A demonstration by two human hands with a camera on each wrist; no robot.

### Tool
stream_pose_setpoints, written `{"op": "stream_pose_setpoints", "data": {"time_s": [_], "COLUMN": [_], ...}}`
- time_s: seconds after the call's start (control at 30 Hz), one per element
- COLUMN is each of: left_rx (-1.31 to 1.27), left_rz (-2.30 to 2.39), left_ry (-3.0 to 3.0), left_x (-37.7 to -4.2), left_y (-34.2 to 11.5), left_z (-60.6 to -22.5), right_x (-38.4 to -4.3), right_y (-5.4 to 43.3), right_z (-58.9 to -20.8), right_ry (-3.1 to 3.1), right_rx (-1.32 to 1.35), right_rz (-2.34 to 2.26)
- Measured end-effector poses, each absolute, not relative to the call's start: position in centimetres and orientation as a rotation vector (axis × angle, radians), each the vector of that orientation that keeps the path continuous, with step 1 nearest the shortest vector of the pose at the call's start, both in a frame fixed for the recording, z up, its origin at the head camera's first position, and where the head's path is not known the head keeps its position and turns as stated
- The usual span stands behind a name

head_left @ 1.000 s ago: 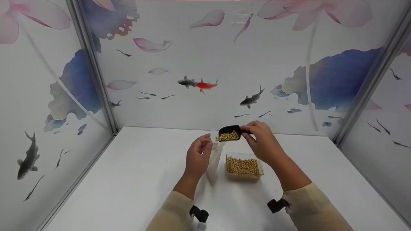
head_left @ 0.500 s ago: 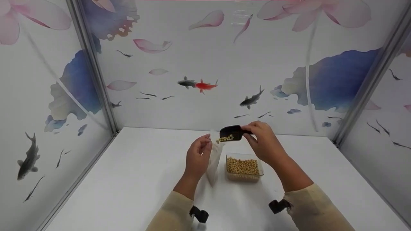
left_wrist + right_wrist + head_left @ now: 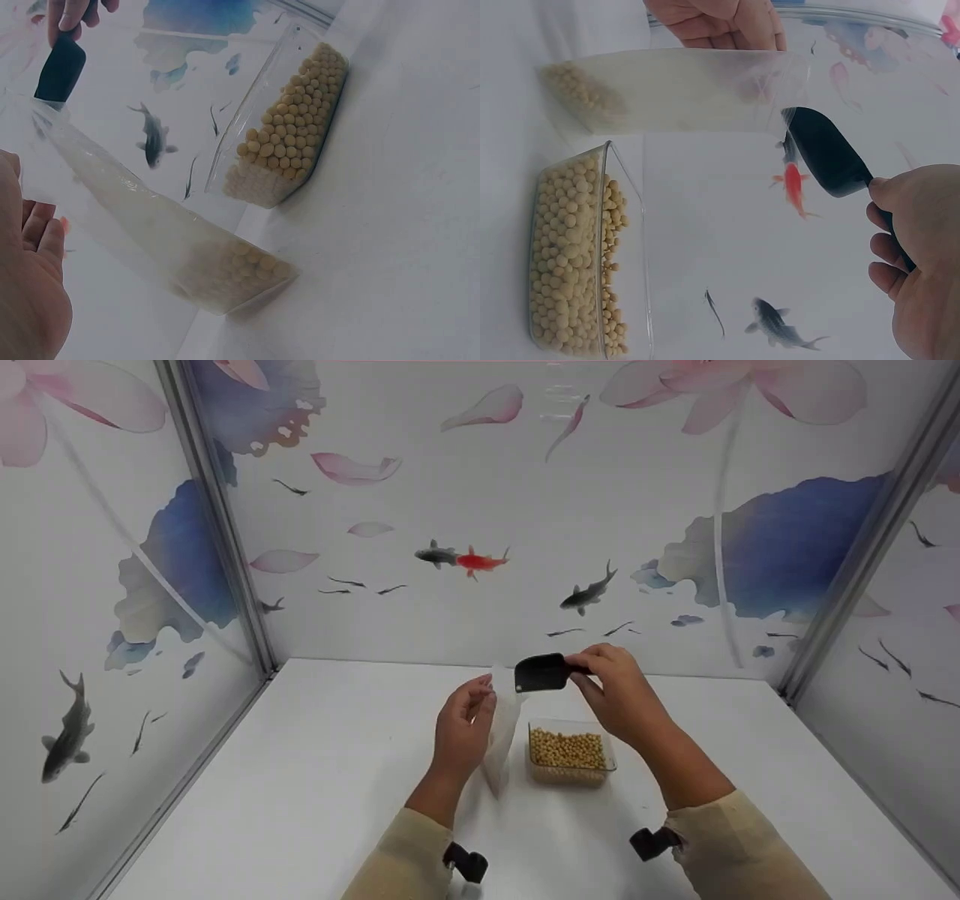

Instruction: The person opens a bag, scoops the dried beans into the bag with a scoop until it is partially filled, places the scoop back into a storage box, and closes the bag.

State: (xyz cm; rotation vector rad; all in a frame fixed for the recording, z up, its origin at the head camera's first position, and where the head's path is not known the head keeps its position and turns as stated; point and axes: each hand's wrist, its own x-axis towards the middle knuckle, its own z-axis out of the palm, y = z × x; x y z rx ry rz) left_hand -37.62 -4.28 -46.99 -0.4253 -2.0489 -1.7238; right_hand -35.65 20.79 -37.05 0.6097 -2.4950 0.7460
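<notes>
My left hand (image 3: 463, 727) pinches the top edge of a translucent plastic bag (image 3: 501, 746), which hangs upright with its bottom corner at the tabletop. In the left wrist view, soybeans (image 3: 251, 266) lie in the bottom of the bag. A black scoop (image 3: 540, 673) is gripped by its handle in my right hand (image 3: 622, 690). Its tip is tilted down at the bag's mouth, and the right wrist view shows the scoop (image 3: 825, 154) from its side. Only a bean or so shows at the scoop's lip.
A clear container (image 3: 570, 777) of soybeans stands on the white table (image 3: 337, 780), right of the bag and below the scoop. Printed panels (image 3: 420, 622) in metal frames close in the back and both sides.
The soybeans in the scoop have slid out into the bag as the scoop tilted further. My left hand and the bag have stayed nearly still.
</notes>
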Motion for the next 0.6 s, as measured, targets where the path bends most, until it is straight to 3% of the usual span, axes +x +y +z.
{"op": "stream_pose_setpoints", "data": {"time_s": [0.6], "left_rx": [-0.437], "left_rz": [-1.721], "left_ry": [-2.049], "left_x": [-37.6], "left_y": [-4.2], "left_z": [-47.1], "right_x": [-35.6], "right_y": [25.6], "right_z": [-40.8], "right_ry": [-2.502], "right_rx": [0.412], "right_rz": [0.994]}}
